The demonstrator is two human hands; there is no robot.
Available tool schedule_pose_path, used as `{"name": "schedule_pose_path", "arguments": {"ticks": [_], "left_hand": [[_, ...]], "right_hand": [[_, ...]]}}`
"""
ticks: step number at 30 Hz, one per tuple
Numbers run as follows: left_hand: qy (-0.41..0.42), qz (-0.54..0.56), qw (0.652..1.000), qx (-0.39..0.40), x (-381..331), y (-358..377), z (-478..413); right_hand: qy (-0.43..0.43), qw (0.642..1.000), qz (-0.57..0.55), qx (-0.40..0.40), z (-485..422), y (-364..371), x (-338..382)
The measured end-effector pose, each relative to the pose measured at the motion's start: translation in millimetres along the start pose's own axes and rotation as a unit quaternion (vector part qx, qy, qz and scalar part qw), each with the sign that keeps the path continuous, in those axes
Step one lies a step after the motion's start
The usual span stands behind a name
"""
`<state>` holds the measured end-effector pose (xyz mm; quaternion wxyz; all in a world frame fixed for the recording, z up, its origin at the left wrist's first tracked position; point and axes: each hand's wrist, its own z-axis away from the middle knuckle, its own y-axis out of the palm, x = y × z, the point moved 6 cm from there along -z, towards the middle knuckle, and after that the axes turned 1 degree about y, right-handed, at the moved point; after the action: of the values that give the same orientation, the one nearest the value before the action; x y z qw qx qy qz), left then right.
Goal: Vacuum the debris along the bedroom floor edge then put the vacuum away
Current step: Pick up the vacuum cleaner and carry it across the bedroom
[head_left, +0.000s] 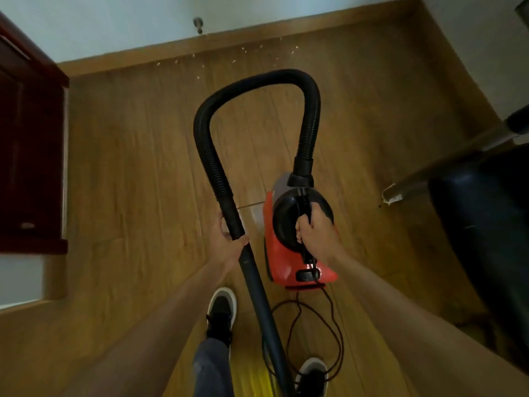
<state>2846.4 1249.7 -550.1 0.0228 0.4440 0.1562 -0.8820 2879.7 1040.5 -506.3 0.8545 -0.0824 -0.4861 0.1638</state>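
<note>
A red and black canister vacuum (286, 253) hangs above the wooden floor, my right hand (315, 227) gripping its top handle. Its black ribbed hose (252, 81) arches up and over to the left. My left hand (229, 233) holds the hose's cuff where it joins the dark wand (263, 305), which slants down between my feet. Small pale debris (243, 53) lies scattered along the floor edge by the skirting board at the far wall. The wand's nozzle end is out of view.
A dark red wooden cabinet (31, 156) stands at the left. A dark chair or furniture piece (486, 224) with a metal leg (446, 164) fills the right. The black power cord (315, 333) loops on the floor by my shoes. A plug (198, 24) sits in the wall.
</note>
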Motion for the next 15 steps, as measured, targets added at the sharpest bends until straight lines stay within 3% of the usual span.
{"name": "schedule_pose_path", "arguments": {"ticks": [7,15], "left_hand": [[-0.030,-0.037,0.999,0.016,54.8,2.9,-80.8],[-0.039,-0.039,0.998,0.041,92.3,11.3,-161.3]], "right_hand": [[0.033,0.998,0.044,-0.011,-78.2,37.1,-49.0],[0.070,0.997,0.022,-0.020,-147.6,70.0,-72.4]]}}
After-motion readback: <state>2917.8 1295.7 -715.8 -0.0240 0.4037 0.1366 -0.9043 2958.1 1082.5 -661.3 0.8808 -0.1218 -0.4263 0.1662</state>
